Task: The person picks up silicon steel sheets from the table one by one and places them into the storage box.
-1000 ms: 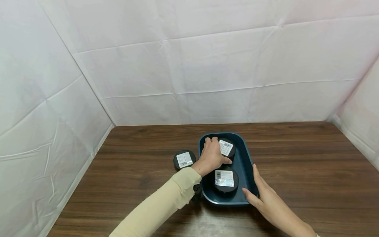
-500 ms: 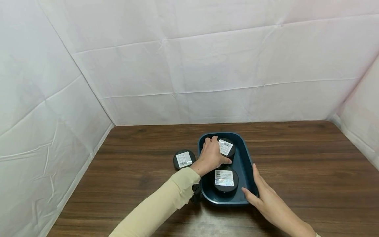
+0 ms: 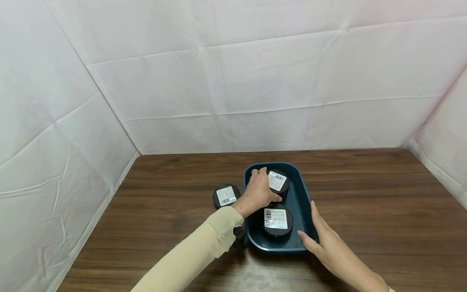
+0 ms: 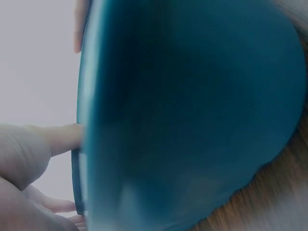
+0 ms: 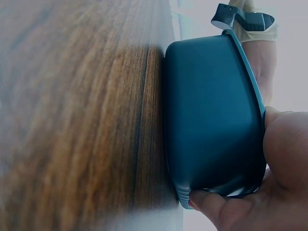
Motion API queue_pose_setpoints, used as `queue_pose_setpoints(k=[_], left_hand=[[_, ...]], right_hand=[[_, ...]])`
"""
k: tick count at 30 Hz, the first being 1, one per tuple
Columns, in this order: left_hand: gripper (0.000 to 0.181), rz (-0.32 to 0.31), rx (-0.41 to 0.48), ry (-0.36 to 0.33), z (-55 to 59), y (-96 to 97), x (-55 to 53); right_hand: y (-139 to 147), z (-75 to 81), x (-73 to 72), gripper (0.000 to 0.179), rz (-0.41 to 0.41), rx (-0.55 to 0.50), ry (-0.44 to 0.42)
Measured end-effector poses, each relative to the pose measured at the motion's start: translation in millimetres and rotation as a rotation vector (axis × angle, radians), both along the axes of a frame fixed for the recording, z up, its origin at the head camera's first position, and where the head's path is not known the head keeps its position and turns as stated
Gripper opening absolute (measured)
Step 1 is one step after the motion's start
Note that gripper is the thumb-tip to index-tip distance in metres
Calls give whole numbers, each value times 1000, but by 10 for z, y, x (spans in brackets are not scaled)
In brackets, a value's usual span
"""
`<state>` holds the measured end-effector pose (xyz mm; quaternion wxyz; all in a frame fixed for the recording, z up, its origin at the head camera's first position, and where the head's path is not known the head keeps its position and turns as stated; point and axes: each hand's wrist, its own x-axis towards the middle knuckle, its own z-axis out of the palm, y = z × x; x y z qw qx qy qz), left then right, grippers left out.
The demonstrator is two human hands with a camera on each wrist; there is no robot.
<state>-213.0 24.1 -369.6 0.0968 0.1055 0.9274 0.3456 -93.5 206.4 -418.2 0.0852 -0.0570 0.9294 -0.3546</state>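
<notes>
A dark blue oblong tray (image 3: 300, 202) stands on the table with two round black containers in it, each bearing a white barcode label. My left hand (image 3: 257, 188) reaches over the tray's left side and grips the far container (image 3: 278, 181), thumb at its near side and fingers beyond it. The near container (image 3: 277, 221) sits just below that wrist. With my right hand (image 3: 330, 247) I hold the tray's near right side, thumb over the rim and fingers outside. In the right wrist view, fingertips (image 5: 207, 201) touch the tray's outer wall.
A third round black container (image 3: 226, 196) with a white label stands on the wooden table (image 3: 175, 227) left of the tray, close to my left wrist. White sheeting (image 3: 233, 81) closes off the back and both sides. A black wrist camera (image 5: 240, 17) hangs by the tray.
My left thumb and forearm have shifted slightly left. The right hand keeps its hold on the tray, and the containers stay in about the same places.
</notes>
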Motion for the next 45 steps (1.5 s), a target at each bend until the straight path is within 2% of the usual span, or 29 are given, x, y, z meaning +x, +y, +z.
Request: queue_pose_setpoints(k=[9, 20, 27, 39, 45], left_hand=[[93, -4, 4, -5, -15, -61, 16], [87, -19, 52, 7, 12, -115, 110], [81, -5, 95, 30, 49, -146, 160], [56, -20, 200, 109, 79, -245, 290], [51, -21, 232, 151, 72, -296, 360]], right_hand=[[0, -13, -6, 92, 4, 0, 22], [9, -7, -31, 95, -4, 13, -52], [15, -17, -23, 93, 0, 17, 1], [32, -14, -28, 94, 0, 7, -8], [41, -5, -27, 94, -11, 9, -24]])
